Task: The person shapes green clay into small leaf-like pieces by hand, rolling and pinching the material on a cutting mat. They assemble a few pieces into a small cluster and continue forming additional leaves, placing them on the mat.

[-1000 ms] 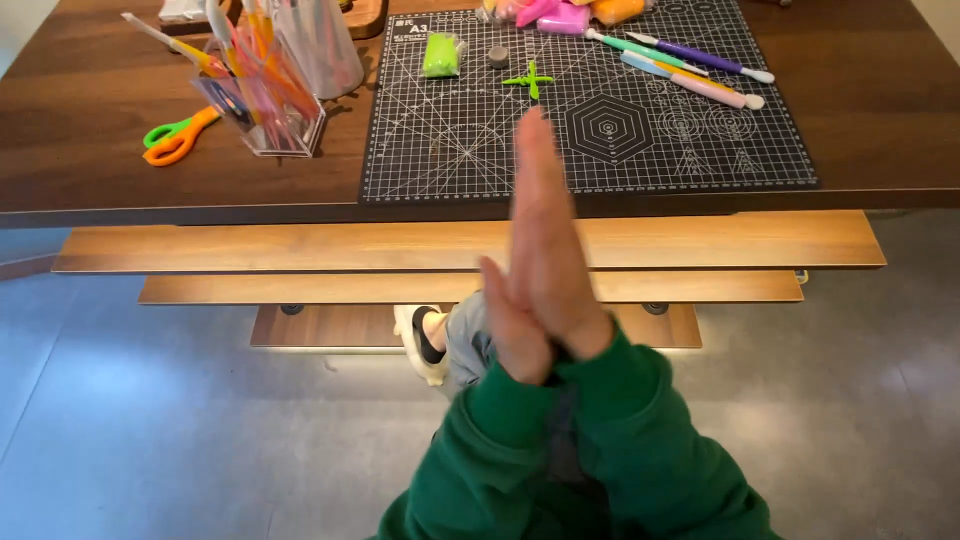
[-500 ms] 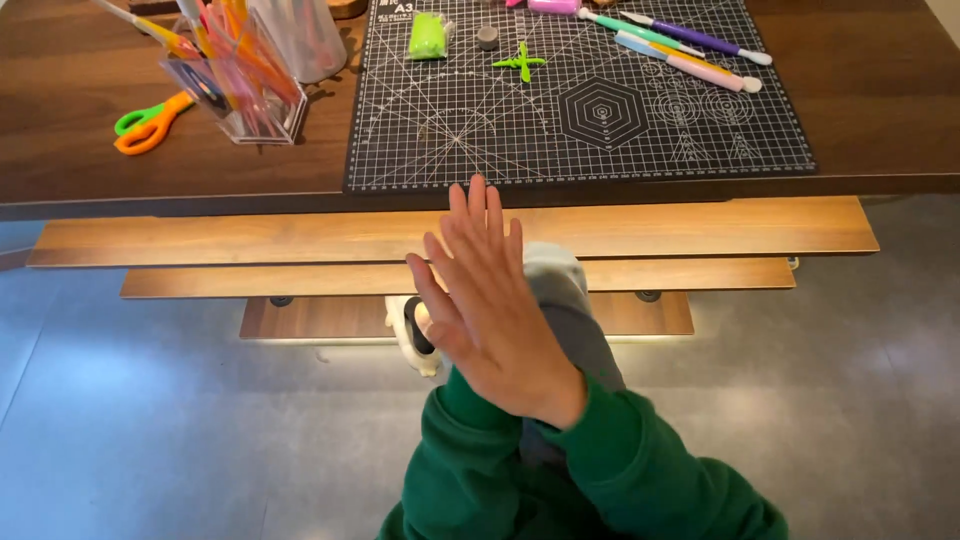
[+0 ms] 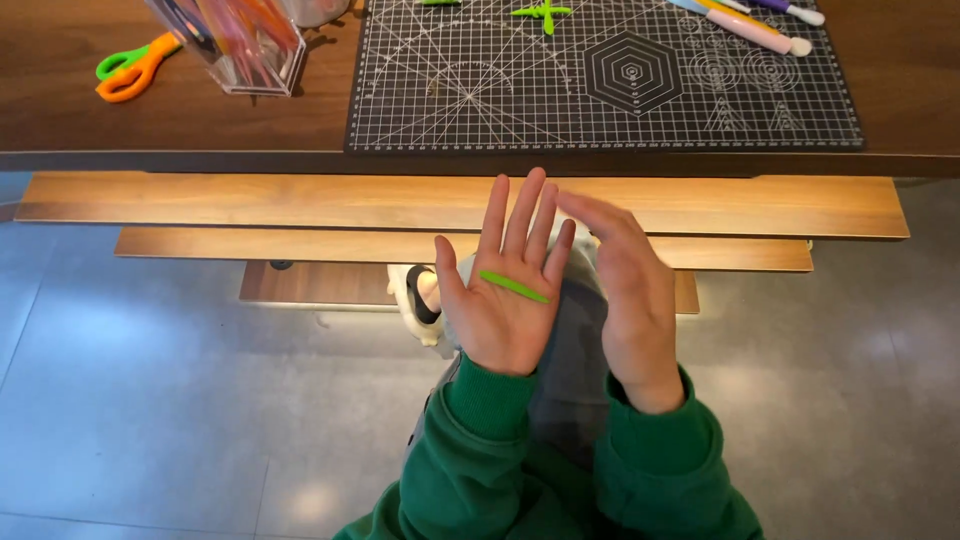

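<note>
head view: looking down past the desk edge at two hands above the lap, green sleeves [image 3: 470, 420]
scissors [image 3: 130, 70]: orange and green, far left on the wooden desk, well apart from the hands
clear holder [image 3: 245, 50]: just right of the scissors, tools standing inside
cutting mat [image 3: 600, 75]: black with grid, small green piece [image 3: 543, 12] and pastel tools [image 3: 745, 25] at its far edge
left hand [image 3: 505, 290]: palm up, fingers spread flat, not closed on anything, only bearing the strip
green strip [image 3: 513, 286]: thin rolled piece lying loose across the left palm, below the fingers
strip axis: long axis slants from upper left to lower right, the right end toward the other hand; both ends taper
right hand [image 3: 630, 300]: just beside the left, flat and open, holds nothing, fingertips near the left fingertips
step: likely rolling the strip between the palms, hands parted for a look
next move calls for: right palm laid flat over the strip, light even pressure, strokes crosswise to its length so it keeps thin and unbroken
</note>
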